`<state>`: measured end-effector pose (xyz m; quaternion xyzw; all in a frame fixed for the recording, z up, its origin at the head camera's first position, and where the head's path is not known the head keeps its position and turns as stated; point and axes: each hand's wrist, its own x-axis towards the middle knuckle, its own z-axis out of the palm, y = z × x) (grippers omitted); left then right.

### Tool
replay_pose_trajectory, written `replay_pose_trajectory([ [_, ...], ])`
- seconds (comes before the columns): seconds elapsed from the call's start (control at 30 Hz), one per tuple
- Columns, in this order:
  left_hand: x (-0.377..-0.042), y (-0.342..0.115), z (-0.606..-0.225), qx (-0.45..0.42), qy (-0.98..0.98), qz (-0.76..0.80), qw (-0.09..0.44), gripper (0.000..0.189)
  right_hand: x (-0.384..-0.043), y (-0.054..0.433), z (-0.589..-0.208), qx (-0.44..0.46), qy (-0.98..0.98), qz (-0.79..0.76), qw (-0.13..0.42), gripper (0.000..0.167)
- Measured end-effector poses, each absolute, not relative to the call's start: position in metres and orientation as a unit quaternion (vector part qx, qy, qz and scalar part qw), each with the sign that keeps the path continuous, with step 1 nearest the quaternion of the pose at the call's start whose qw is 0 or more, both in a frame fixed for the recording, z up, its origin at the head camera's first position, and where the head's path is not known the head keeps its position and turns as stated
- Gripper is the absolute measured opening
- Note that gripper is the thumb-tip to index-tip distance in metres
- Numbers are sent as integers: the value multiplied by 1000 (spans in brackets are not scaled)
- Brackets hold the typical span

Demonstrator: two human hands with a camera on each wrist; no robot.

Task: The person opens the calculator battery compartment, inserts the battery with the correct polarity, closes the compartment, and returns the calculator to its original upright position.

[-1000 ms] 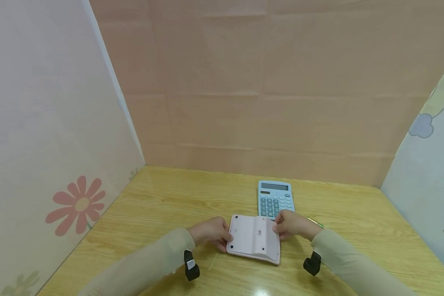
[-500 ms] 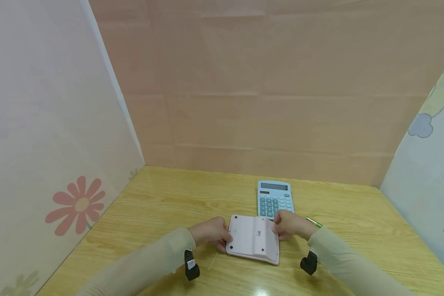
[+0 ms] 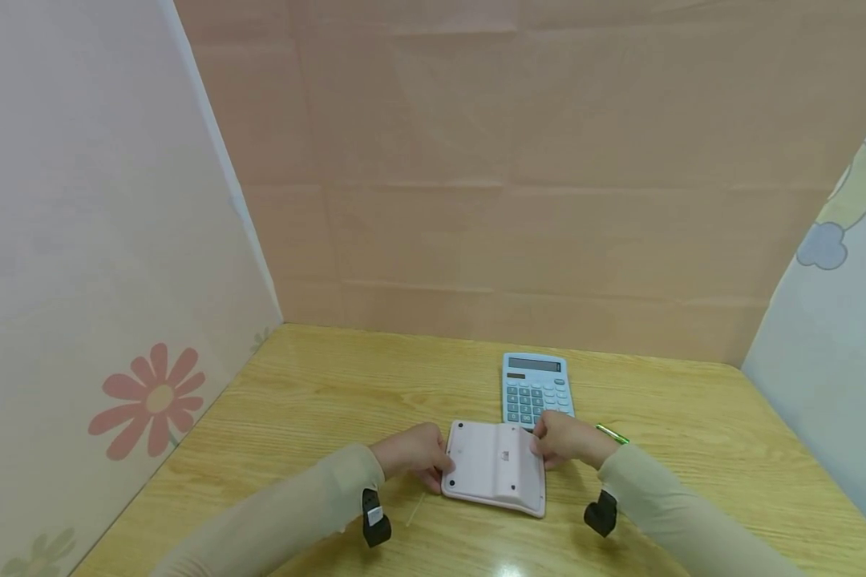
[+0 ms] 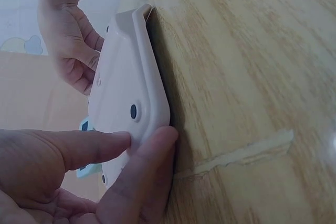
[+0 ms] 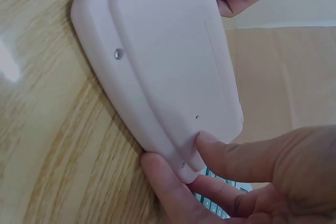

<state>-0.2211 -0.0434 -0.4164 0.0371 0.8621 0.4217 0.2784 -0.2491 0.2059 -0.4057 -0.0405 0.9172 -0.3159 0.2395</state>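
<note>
A pale pink calculator lies back side up, with small dark feet and screws showing on its underside. My left hand pinches its left edge, thumb on top; in the left wrist view that thumb presses near a black foot. At the opposite edge, my right hand grips between thumb and fingers, as the right wrist view shows the thumb on the back panel. The calculator's keys and screen are hidden underneath. Just behind it a light blue calculator lies face up.
A shiny green slim object lies by the right sleeve, partly hidden. A pale strip mark runs across the wooden table near the left hand. Fabric walls stand at the back and both sides.
Both hands keep their hold on the pink calculator, which stays almost in place. The right wrist and forearm have shifted slightly left, showing a bit more of the green object.
</note>
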Motion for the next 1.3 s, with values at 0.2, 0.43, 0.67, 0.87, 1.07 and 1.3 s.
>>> replay_pose_trajectory([
  [0.2,-222,-44,-417,42,865,418,275,25,-249,204,-403,-52,923,-295,241,8],
  [0.43,-223,-43,-415,50,872,404,271,25,-250,204,-403,-57,927,-283,239,7],
  [0.67,-222,-42,-414,59,873,402,269,25,-249,203,-402,-54,930,-275,239,7],
  [0.87,-219,-41,-413,57,878,396,264,24,-249,203,-403,-56,929,-278,237,8],
  [1.07,-219,-40,-415,57,886,382,258,21,-249,204,-406,-53,927,-287,234,9],
  [1.3,-220,-40,-414,50,883,390,257,19,-248,204,-405,-59,928,-291,227,10],
])
